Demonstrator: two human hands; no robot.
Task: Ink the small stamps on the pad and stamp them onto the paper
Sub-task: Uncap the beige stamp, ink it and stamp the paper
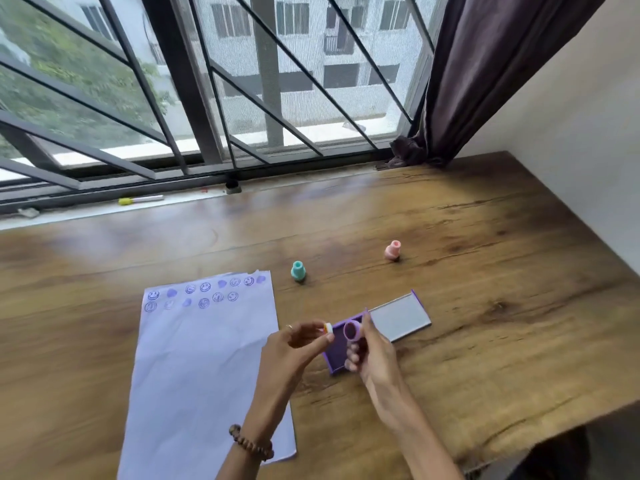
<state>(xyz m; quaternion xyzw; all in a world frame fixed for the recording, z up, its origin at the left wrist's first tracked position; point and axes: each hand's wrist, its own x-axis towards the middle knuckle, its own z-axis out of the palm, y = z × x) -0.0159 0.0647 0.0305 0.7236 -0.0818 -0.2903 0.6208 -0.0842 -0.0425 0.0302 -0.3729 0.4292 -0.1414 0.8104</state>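
A white paper sheet point(204, 362) lies on the wooden table, with two rows of purple smiley and heart prints along its far edge. Right of it sits the open purple ink pad point(335, 358), its grey lid point(400, 317) folded back. My right hand point(372, 355) holds a purple stamp point(352, 331) above the pad, its inked face turned up toward me. My left hand point(294, 344) pinches a small white and orange stamp point(328, 328) just left of the purple one. A teal stamp point(298, 271) and a pink stamp point(393, 250) stand on the table beyond.
The wooden table point(485, 323) runs to a barred window at the back and a white wall on the right. A yellow-capped marker point(140, 199) lies on the window sill. A dark curtain point(460, 98) hangs at the back right corner.
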